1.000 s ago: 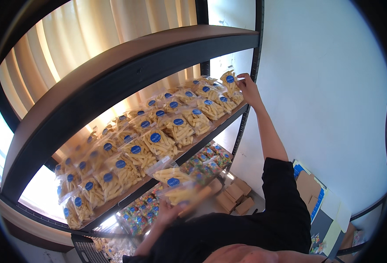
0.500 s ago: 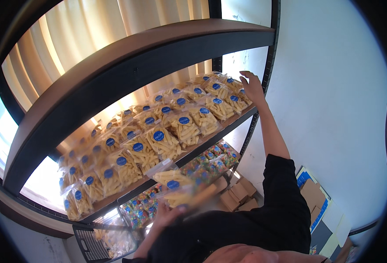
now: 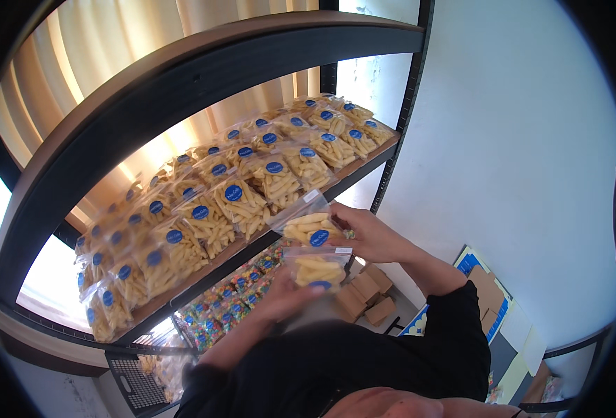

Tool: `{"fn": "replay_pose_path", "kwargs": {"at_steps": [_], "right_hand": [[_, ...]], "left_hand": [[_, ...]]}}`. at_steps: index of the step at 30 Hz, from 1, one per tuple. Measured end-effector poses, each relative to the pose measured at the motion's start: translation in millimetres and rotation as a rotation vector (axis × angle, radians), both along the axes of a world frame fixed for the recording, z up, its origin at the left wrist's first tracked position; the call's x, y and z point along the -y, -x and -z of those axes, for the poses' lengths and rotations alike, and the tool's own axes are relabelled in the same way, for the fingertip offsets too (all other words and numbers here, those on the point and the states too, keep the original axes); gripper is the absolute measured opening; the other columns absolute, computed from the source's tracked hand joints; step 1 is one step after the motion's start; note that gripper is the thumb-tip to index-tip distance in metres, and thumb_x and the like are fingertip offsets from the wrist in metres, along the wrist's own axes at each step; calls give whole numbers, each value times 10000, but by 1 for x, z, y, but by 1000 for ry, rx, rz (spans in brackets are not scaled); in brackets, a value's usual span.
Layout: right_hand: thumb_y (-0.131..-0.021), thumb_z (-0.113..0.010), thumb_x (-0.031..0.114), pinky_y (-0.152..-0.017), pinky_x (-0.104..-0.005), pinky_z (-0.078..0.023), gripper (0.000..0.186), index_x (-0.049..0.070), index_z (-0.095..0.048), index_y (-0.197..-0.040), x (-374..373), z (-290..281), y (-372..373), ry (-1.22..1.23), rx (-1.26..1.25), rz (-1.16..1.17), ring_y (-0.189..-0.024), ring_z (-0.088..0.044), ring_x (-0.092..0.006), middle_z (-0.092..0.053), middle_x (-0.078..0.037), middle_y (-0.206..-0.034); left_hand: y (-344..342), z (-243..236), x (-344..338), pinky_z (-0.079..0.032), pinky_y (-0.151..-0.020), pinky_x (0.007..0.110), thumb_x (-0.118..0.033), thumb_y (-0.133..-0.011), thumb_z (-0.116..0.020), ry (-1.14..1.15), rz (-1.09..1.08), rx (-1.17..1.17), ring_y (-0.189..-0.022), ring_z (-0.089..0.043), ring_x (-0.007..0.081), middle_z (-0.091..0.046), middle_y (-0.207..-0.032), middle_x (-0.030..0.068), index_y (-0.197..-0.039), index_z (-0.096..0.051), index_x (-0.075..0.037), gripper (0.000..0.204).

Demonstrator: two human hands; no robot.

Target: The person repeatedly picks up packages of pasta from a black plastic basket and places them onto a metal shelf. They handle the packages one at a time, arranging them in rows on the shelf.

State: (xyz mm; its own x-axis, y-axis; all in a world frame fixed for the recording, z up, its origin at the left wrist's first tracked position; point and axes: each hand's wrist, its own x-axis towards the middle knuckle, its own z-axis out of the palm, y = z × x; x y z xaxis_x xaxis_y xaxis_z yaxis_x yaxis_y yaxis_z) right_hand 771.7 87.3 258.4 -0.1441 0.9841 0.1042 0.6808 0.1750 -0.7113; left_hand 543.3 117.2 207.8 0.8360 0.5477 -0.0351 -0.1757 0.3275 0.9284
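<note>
The left hand [image 3: 287, 298] pinches the lower bag [image 3: 315, 268], thumb over its front. Just beyond those fingers is the upper bag [image 3: 308, 226]; the right hand [image 3: 363, 233] curls its fingers at that bag's right edge, whether pinching cannot be told. The step looks like separating the two, calling for a secure grip. Past the fingertips stands the shelf [image 3: 370, 165].

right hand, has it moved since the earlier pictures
Yes, the right hand moved down and left, from the right end of the shelf to the upper held bag.
</note>
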Motion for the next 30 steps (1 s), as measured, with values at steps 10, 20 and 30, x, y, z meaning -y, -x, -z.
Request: {"fn": "replay_pose_path", "kwargs": {"at_steps": [10, 20, 30], "right_hand": [[-912, -607, 158, -797, -303, -503, 400, -7, -469, -1248, -46, -11, -98, -484, -504, 375, -901, -616, -179, -610, -142, -1027], [-873, -624, 300, -872, -326, -475, 480, 11, -556, -1250, -126, -5, -141, -277, -91, 500, -1012, -623, -236, -630, -175, -1126], [-881, -652, 251, -842, -349, -466, 406, 3, -610, -1200, -111, -2, -118, -626, 242, 692, -942, -580, -255, -591, -179, -1097]], "left_hand": [[-11, -1, -3, -270, -1144, 401, -103, -774, -715, -188, 42, 251, -1462, -108, 251, -68, -1585, 67, -1492, -182, -49, 896], [18, 14, -4, -285, -1136, 398, -128, -776, -718, -244, -118, 235, -1439, -214, 255, -146, -1565, 103, -1455, -274, -18, 818], [35, 26, 0, -320, -1100, 360, -152, -851, -654, -86, -230, 107, -1338, -383, 210, -342, -1481, 101, -1405, -373, -11, 636]]}}
